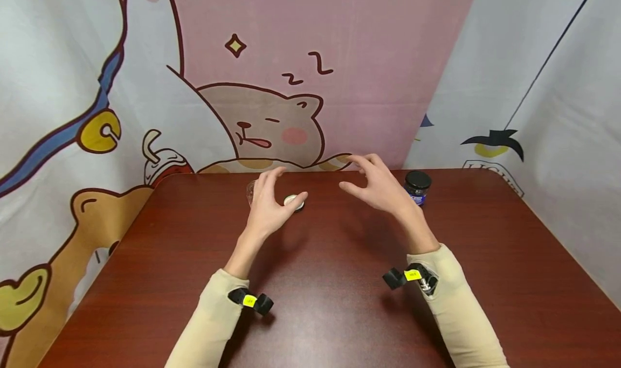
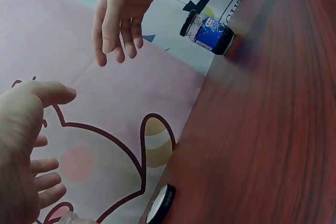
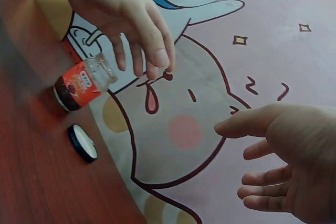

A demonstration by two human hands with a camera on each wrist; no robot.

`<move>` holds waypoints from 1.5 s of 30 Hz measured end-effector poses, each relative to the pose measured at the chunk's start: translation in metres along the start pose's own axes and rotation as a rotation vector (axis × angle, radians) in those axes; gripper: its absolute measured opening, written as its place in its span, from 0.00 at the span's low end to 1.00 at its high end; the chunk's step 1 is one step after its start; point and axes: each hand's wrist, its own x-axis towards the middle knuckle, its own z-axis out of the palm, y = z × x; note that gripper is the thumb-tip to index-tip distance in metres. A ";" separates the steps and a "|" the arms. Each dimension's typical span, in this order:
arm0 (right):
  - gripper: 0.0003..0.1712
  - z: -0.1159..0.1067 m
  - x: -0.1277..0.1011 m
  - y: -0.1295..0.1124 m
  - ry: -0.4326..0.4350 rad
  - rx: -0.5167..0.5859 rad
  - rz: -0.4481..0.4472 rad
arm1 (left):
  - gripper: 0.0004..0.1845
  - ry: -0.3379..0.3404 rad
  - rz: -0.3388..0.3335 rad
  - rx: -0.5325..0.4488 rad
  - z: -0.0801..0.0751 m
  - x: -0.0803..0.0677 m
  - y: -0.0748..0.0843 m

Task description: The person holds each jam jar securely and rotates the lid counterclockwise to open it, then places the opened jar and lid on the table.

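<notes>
Left to right: the left hand [image 1: 267, 206] hovered, fingers relaxed and holding nothing, above an open orange-labelled jar [image 3: 84, 85] and its loose lid [image 1: 294, 201]; the right hand [image 1: 380, 187] likewise hung released; a blue-labelled, black-capped jar [image 1: 416, 187] stood beside it. Label writing was illegible.

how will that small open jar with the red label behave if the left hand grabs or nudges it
The open jar looks like clear glass, so probably rigid, smooth and somewhat slippery. It stands upright by the table edge near the backdrop; being short, a light nudge would likely slide rather than tip it. Its lid lies off beside it, so any contents could spill.
</notes>
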 end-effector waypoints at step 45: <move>0.39 -0.072 -0.026 0.054 -0.048 -0.049 0.095 | 0.39 -0.102 -0.032 -0.135 0.069 0.012 0.032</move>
